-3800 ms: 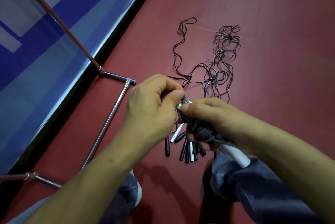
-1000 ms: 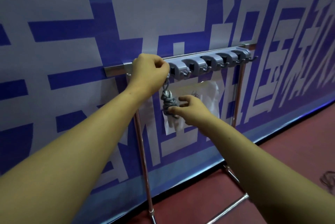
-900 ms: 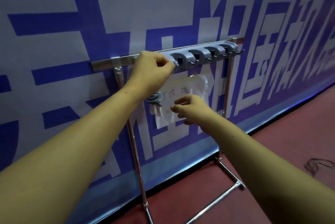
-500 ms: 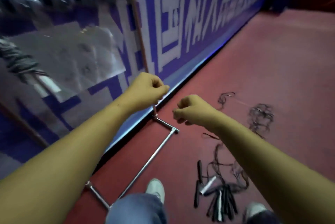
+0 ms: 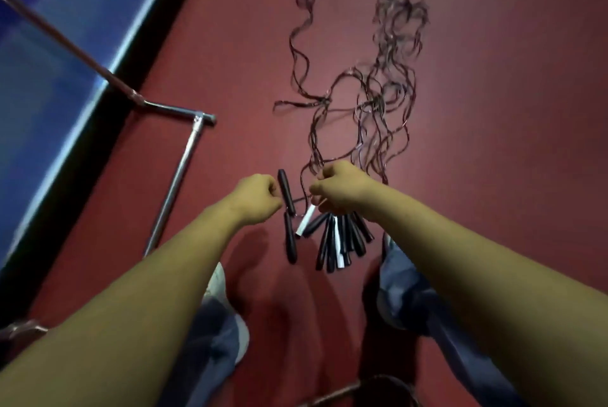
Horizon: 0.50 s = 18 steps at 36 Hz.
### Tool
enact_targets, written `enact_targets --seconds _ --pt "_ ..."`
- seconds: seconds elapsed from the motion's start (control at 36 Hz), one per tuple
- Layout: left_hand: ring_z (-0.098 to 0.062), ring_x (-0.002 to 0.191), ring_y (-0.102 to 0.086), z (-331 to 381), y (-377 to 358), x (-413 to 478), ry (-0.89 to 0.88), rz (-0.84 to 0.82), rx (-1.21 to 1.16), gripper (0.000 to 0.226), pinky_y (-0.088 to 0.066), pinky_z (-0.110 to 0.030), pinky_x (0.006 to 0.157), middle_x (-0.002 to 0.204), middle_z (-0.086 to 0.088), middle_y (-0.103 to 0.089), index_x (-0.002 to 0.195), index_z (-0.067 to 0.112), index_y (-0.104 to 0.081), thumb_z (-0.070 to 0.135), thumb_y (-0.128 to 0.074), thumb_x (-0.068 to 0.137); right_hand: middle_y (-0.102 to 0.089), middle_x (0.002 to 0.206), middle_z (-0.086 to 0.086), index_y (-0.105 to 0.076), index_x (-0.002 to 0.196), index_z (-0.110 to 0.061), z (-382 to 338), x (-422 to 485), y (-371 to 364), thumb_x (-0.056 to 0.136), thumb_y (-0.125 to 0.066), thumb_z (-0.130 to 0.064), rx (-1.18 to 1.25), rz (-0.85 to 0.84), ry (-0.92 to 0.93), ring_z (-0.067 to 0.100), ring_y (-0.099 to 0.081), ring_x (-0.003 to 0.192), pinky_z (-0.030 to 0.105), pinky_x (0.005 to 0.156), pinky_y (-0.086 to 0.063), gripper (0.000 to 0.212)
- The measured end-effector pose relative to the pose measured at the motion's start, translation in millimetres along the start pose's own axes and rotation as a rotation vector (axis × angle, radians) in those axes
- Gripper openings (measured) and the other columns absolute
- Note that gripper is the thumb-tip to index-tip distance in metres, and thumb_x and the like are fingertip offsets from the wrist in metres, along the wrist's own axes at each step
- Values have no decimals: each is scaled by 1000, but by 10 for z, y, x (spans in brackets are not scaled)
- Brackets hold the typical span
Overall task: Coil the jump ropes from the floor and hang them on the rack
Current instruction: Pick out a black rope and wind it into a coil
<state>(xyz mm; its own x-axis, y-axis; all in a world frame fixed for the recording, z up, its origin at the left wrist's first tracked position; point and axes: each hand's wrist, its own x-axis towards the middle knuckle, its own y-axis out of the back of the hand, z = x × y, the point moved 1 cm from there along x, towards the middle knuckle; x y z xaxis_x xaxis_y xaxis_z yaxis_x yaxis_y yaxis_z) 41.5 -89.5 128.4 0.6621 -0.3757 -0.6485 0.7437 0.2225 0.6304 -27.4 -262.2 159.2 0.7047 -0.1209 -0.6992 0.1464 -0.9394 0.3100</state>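
Where the right hand (image 5: 342, 189) curls, rope handles (image 5: 339, 238) lie partly hidden.

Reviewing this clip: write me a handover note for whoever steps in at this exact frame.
Left hand: fingers curled, beside a black handle; grip unclear.
Right hand: curled over the handle cluster; grip unclear.
Ropes: tangled cords lie loose on the red floor. Rack base is to the left.
Done: one coiled rope was hung about a second ago; the hooks are now out of view.
Left: coil and hang the remaining ropes.
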Motion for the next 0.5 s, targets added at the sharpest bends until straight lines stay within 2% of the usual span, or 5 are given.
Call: enact_targets --seconds 0.06,0.11,0.22,0.36,0.5 --pt "-34 105 -65 -171 -342 308 26 -50 92 34 -51 -34 90 113 -15 -70 121 9 -65 13 -64 88 -70 82 16 -58 86 -10 282 350 -96 95 -56 -9 3 -23 -62 26 -61 66 31 58 -43 9" --pt "-35 118 -59 -327 -607 538 35 -102 144 53 -45 -33 98 125 -18 -63 140 13 -53 12 -63 87 -72 83 23 -57 81 -9 490 625 -177 93 -56 -10 -5 -25 -101 27 -61 65 34 58 -46 12" --pt "-41 137 -42 -557 -1086 961 75 -214 144 77 -40 -40 111 144 -27 -42 153 28 -32 4 -56 84 -63 72 23 -59 77 -7 870 1048 -335 91 -54 -8 -14 -17 -151 29 -57 65 39 59 -47 14" --pt "-40 124 -49 -682 -1571 1291 138 -142 -47 85 -40 -37 105 132 -26 -48 159 36 -15 23 -63 91 -72 93 27 -65 84 -3 1281 1378 -514 92 -58 -13 -21 -56 -213 29 -62 66 35 57 -49 15" --pt "-48 109 -56 -742 -1904 1436 103 -20 -38 84 -49 -45 99 126 -23 -43 152 32 -24 16 -69 83 -75 92 21 -66 84 -6 1506 1510 -599 94 -55 -16 -40 -103 -271 34 -73 77 35 62 -55 18"
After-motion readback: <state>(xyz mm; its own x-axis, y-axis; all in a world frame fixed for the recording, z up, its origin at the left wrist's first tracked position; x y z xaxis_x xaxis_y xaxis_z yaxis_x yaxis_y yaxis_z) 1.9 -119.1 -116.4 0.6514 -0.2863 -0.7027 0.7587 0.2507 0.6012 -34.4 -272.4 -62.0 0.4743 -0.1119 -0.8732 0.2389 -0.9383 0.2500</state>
